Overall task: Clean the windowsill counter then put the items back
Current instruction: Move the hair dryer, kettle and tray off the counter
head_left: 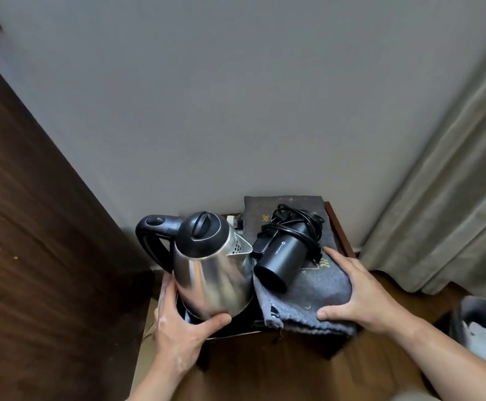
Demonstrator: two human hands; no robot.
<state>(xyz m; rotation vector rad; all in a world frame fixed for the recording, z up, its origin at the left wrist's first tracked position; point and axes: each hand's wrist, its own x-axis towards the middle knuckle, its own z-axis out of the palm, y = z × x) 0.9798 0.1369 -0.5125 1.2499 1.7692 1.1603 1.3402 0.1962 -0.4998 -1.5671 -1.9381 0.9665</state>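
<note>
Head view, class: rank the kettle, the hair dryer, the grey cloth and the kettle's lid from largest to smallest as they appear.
1. Grey cloth, though partly covered.
2. Kettle, close behind; it stands nearer the camera, so this order is unsure.
3. Hair dryer.
4. Kettle's lid.

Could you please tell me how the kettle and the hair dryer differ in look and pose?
The kettle has a shiny steel body with a black lid and handle; the hair dryer is matte black all over. The kettle stands roughly upright, tilted slightly, while the hair dryer lies on its side on the grey cloth, its cord coiled around it. The left hand touches the kettle's base; no hand touches the hair dryer. Both are small electric appliances.
</note>
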